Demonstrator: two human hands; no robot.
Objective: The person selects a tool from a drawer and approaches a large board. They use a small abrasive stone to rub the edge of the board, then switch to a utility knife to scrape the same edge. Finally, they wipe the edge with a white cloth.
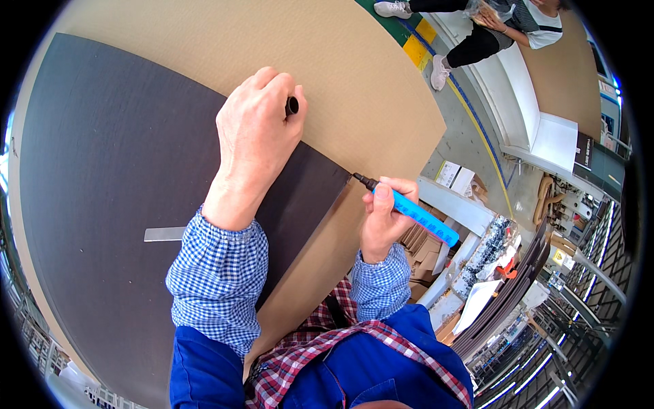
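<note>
My right hand (385, 217) grips a blue marker pen (417, 213) with a black tip. That tip touches the corner of a dark wood-grain panel (122, 136). Curled into a fist, my left hand (257, 123) rests over the panel's far edge. A black pen cap (292, 105) pokes out between its thumb and fingers, its round end showing. The panel lies flat on a larger sheet of tan cardboard (354, 75). Beside my left sleeve a thin pale metal strip (163, 234) lies on the panel, partly hidden by the forearm.
At the upper right a person (504, 27) sits on a white ledge holding a clear bag. To the right are a pale frame (463, 208), folded cardboard (422, 249) and stacked dark panels (507, 307). A cardboard box (458, 176) stands on the floor past the sheet.
</note>
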